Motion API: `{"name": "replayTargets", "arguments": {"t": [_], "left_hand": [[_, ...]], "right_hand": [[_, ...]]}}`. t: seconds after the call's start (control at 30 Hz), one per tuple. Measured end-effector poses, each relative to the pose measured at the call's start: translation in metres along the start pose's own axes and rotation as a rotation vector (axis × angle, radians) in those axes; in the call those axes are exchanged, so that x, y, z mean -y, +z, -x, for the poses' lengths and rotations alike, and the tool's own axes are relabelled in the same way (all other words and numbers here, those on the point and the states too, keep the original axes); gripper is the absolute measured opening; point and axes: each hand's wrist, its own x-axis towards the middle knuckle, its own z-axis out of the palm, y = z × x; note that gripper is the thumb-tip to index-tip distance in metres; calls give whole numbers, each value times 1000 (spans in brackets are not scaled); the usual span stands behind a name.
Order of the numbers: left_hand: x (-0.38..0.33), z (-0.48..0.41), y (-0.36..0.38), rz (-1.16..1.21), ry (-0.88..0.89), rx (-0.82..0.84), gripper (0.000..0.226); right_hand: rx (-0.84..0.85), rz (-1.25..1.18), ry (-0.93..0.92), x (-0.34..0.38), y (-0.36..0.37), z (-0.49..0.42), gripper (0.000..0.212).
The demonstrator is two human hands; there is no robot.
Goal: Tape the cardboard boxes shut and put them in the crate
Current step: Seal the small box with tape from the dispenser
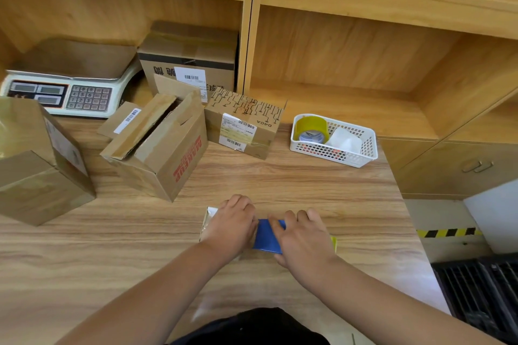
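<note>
1. At the far left of the wooden table point(112, 260) stands a big cardboard box point(42, 165) with glossy tape over its top. Behind it is a weighing scale point(64, 92).
2. Just to the right, a cardboard box with red lettering point(162, 148) sits with its top flaps apart. A patterned box with shipping labels point(244, 126) is beside it.
3. The left forearm reaches forward from the lower left. The left hand point(232, 223) lies palm-down on the left part of the small blue box point(266, 235), knuckles up, fingers bent over its far edge and gripping it.
4. The small blue box lies flat on the table's near middle, its long axis running left to right. A white end shows past the left hand and a yellowish edge past the right.
5. The right forearm comes in from the lower right. The right hand point(304, 237) covers the box's right part, its fingers curled over the far edge and holding it, and one finger lies across the blue top.
6. Further back on the right, a white plastic basket point(336, 159) holds a yellowish tape roll point(311, 127).
7. Low at the far right, beyond the table's edge, is a black slatted crate point(482, 294).
</note>
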Motion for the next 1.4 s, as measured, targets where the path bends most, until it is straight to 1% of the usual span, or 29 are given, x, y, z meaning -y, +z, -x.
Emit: {"name": "replayTargets", "arguments": {"t": [0.07,0.1,0.2,0.27,0.3,0.37,0.43,0.47,0.53,0.57,0.6,0.73,0.8,0.87,0.93,0.97,1.03,1.07,1.1,1.17,1.2,1.27,1.33,1.4], "left_hand": [[-2,0,0,-5,-2,-2,28],[-3,0,-1,-7,-4,0,28],[-5,1,-2,-7,-20,-18,29],[-2,3,-2,5,-47,-43,20],[1,4,-2,16,-56,-56,11],[4,5,-2,25,-73,-46,8],[4,4,-2,51,-107,5,27],[4,5,-1,78,-120,13,34],[3,5,-1,159,-133,29,35],[4,6,-1,203,-142,29,31],[4,6,-2,245,-160,25,30],[2,7,-7,379,-221,18,49],[4,8,-6,404,-220,19,48],[5,8,-4,410,-220,3,44],[5,7,-2,410,-224,-1,42],[6,7,0,409,-222,-16,40],[6,8,1,404,-215,-50,33],[6,7,2,401,-214,-57,31],[6,7,2,393,-208,-66,30],[6,7,1,366,-195,-89,28],[6,7,1,356,-191,-96,28],[6,7,1,348,-183,-109,28],[8,6,1,335,-183,-98,27],[10,7,-3,304,-141,-69,24]], "right_hand": [[58,22,9,2,-7,0,78],[55,34,-6,2,-6,0,74],[86,27,28,-4,-6,-2,62],[134,41,42,-15,-1,-1,58],[135,45,52,-22,6,0,61],[57,65,87,-40,20,2,78],[-93,76,162,-56,45,6,87],[-158,64,204,-60,56,7,87],[-232,86,252,-67,76,8,78],[-257,74,270,-68,84,7,75],[-268,54,287,-69,92,6,78],[-311,-16,304,-69,112,4,92],[-315,-29,319,-67,122,4,99],[-320,-58,355,-64,127,4,101],[-352,-124,402,-59,123,-2,94],[-383,-161,411,-54,118,-5,86],[-458,-256,371,-35,101,-11,54],[-476,-364,347,-21,88,-14,42],[-444,-519,337,-7,76,-18,45],[-232,-849,366,17,59,-25,62],[-154,-959,394,27,58,-28,63],[-125,-1171,478,39,59,-33,46],[-137,-1243,546,44,58,-34,32],[-118,-1205,593,45,54,-35,31]]}}
